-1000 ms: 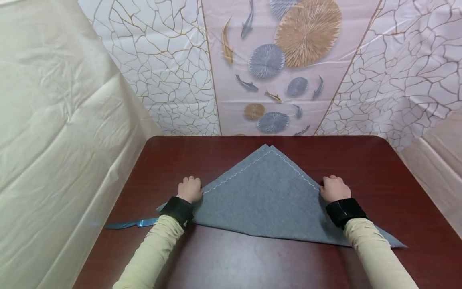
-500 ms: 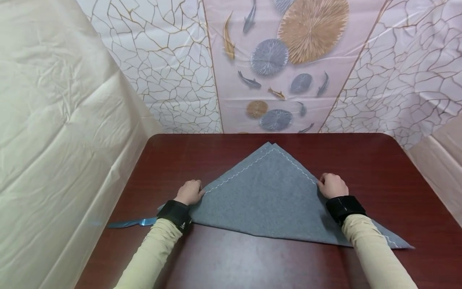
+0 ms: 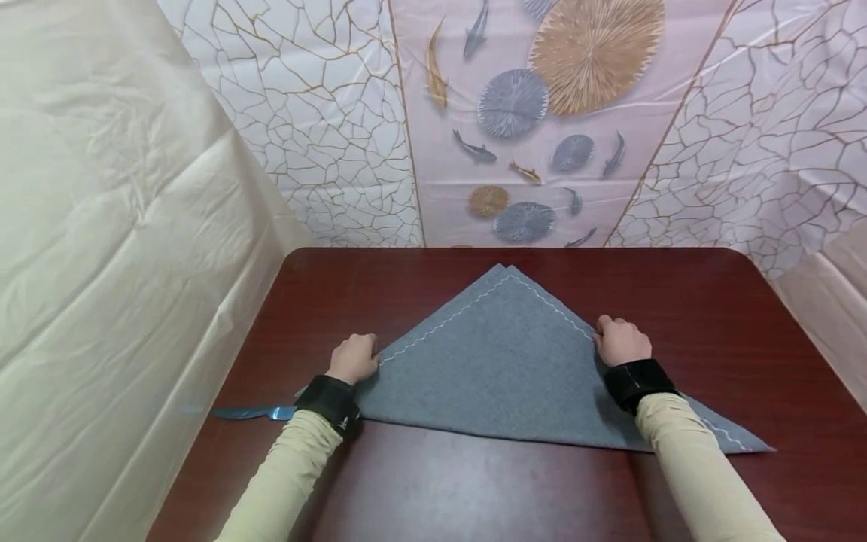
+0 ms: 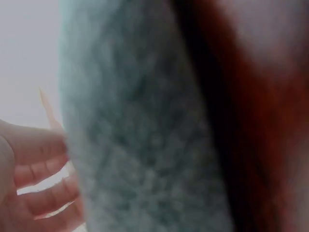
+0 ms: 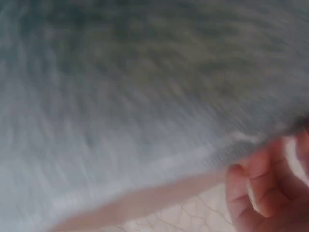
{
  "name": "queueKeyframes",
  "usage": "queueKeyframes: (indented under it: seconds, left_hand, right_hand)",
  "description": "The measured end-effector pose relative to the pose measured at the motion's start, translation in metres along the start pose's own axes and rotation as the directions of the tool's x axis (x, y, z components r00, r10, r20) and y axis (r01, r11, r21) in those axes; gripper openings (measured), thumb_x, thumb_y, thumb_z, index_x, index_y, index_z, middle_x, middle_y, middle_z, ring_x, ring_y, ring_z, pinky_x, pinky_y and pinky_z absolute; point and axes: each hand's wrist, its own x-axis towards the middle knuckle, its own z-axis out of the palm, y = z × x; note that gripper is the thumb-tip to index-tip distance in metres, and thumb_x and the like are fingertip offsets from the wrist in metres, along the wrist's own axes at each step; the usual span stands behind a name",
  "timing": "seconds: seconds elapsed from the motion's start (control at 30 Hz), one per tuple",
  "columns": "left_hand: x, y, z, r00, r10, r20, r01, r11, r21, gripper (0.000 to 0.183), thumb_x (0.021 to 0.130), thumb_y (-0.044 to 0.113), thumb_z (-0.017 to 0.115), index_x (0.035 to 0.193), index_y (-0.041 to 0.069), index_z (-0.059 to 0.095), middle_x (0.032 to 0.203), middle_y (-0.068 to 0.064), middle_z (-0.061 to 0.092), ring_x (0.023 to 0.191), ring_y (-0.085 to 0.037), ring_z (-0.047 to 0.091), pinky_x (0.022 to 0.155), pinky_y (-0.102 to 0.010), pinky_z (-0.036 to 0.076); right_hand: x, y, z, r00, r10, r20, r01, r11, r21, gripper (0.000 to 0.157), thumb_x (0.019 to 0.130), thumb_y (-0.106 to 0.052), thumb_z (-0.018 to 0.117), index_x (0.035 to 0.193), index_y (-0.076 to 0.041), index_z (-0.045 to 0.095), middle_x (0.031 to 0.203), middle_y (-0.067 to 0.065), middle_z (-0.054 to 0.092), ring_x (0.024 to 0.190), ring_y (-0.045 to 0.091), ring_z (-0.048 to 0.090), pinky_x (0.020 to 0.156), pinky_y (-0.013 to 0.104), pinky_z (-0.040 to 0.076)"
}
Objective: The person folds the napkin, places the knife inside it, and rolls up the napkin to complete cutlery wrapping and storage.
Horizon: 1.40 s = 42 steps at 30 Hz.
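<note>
A grey felt-like cloth (image 3: 488,369), folded into a triangle with white stitching near its upper edges, lies on the table with its peak pointing away from me. My left hand (image 3: 354,359) pinches its left slanting edge; in the left wrist view the thumb and curled fingers (image 4: 38,150) meet that edge. On the opposite slope, my right hand (image 3: 622,342) holds the cloth's right edge. The right wrist view has the fingers (image 5: 263,186) bent at the cloth border, partly hidden by it. My left wrist covers most of the cloth's left corner.
A blue knife-shaped object (image 3: 250,413) lies left of the cloth, its right end by my left wristband. The dark red-brown table (image 3: 433,489) ends at a patterned wall covering (image 3: 339,135). A cream sheet (image 3: 135,301) hangs along the left side.
The head view has shifted slightly. My right hand has moved a little away from me and to the left along with the cloth's right edge. My left hand has hardly moved.
</note>
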Motion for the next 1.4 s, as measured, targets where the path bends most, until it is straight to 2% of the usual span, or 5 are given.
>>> queueKeyframes:
  seconds: [0.17, 0.43, 0.9, 1.17, 1.4]
  left_hand:
    - [-0.022, 0.027, -0.003, 0.988, 0.147, -0.054, -0.142, 0.986, 0.092, 0.029, 0.081, 0.019, 0.065, 0.104, 0.003, 0.06, 0.099, -0.016, 0.059, 0.094, -0.033, 0.056, 0.069, -0.048, 0.046]
    - [-0.071, 0.069, 0.007, 0.933, 0.226, 0.279, -0.247, 0.968, 0.044, 0.054, 0.093, 0.039, 0.047, 0.14, 0.016, 0.037, 0.146, -0.014, 0.025, 0.133, -0.036, 0.021, 0.094, -0.066, 0.019]
    - [-0.101, 0.014, -0.003, 0.957, 0.141, 0.254, -0.145, 0.989, -0.004, 0.051, 0.094, 0.035, 0.047, 0.138, 0.009, 0.04, 0.144, -0.023, 0.024, 0.131, -0.044, 0.019, 0.098, -0.061, 0.02]
    - [-0.107, 0.005, -0.004, 0.968, 0.098, 0.23, -0.096, 0.995, -0.019, 0.051, 0.094, 0.033, 0.047, 0.137, 0.008, 0.04, 0.141, -0.032, 0.022, 0.129, -0.051, 0.015, 0.099, -0.06, 0.017]
    - [-0.113, 0.0, 0.0, 0.961, 0.129, 0.244, -0.126, 0.992, -0.025, 0.054, 0.094, 0.033, 0.048, 0.14, 0.008, 0.035, 0.143, -0.032, 0.016, 0.13, -0.051, 0.009, 0.1, -0.061, 0.013]
  right_hand:
    - [-0.026, -0.021, -0.02, 0.994, -0.089, 0.063, 0.092, 0.994, -0.051, 0.033, 0.081, -0.014, 0.064, 0.106, 0.005, 0.057, 0.101, 0.029, 0.054, 0.092, 0.045, 0.05, 0.066, 0.056, 0.042]
    - [-0.103, -0.058, -0.031, 0.915, -0.249, 0.319, 0.254, 0.967, 0.028, 0.06, 0.086, -0.034, 0.06, 0.135, -0.004, 0.043, 0.138, 0.024, 0.034, 0.125, 0.043, 0.029, 0.084, 0.064, 0.031]
    - [-0.139, 0.023, -0.056, 0.869, 0.071, 0.489, -0.083, 0.997, 0.002, 0.09, 0.083, -0.059, 0.05, 0.134, 0.012, 0.03, 0.132, 0.045, 0.016, 0.117, 0.064, 0.011, 0.083, 0.071, 0.023]
    - [-0.147, 0.029, -0.063, 0.792, 0.278, 0.543, -0.262, 0.959, -0.109, 0.107, 0.075, -0.076, 0.039, 0.136, 0.009, 0.022, 0.121, 0.056, 0.004, 0.11, 0.072, 0.003, 0.079, 0.077, 0.015]
    - [-0.162, 0.033, -0.063, 0.792, 0.318, 0.521, -0.288, 0.947, -0.141, 0.108, 0.073, -0.08, 0.036, 0.139, 0.004, 0.018, 0.118, 0.058, 0.005, 0.108, 0.072, 0.006, 0.073, 0.08, 0.009]
